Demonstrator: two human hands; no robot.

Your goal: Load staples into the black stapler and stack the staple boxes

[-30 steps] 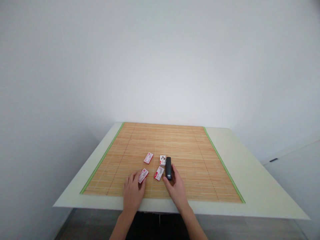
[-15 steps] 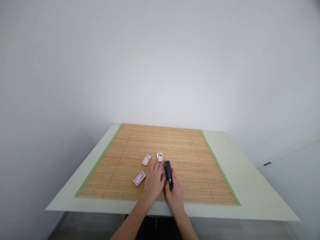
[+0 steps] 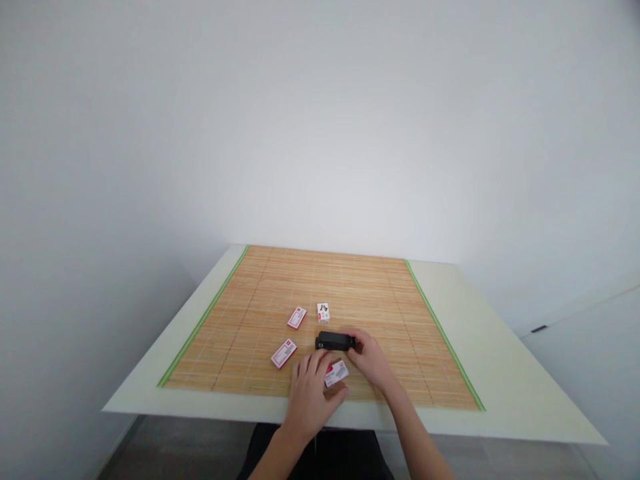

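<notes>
Black stapler (image 3: 333, 342) lying flat on the bamboo mat (image 3: 250, 313), near the mat's front middle, long axis running left to right across the view, roughly parallel to the counter (image 3: 500, 373) front edge. Right hand (image 3: 371, 357) closed lightly about the stapler's right end, fingers curled round it, thumb side toward the viewer; left end of the stapler free and pointing toward the left side of the mat, a small pale mark visible on that end. Which end is the mouth: too small to tell. Left hand (image 3: 311, 393) just in front of and slightly left of the stapler, fingers spread and partly bent, thumb and fingertips touching a small red-and-white box (image 3: 336, 373); box lying flat, tilted, between the two hands, just in front of the stapler, apart from it by a narrow strip of mat. Grip on the box loose, whether pinched or merely pressed not certain. Right hand nearer to the stapler, left hand nearer to the box. Farther left, two more red-and-white boxes (image 3: 283, 353) (image 3: 297, 317), flat, long axes slanted; behind the stapler, a small white box (image 3: 323, 312), well apart from both hands.
</notes>
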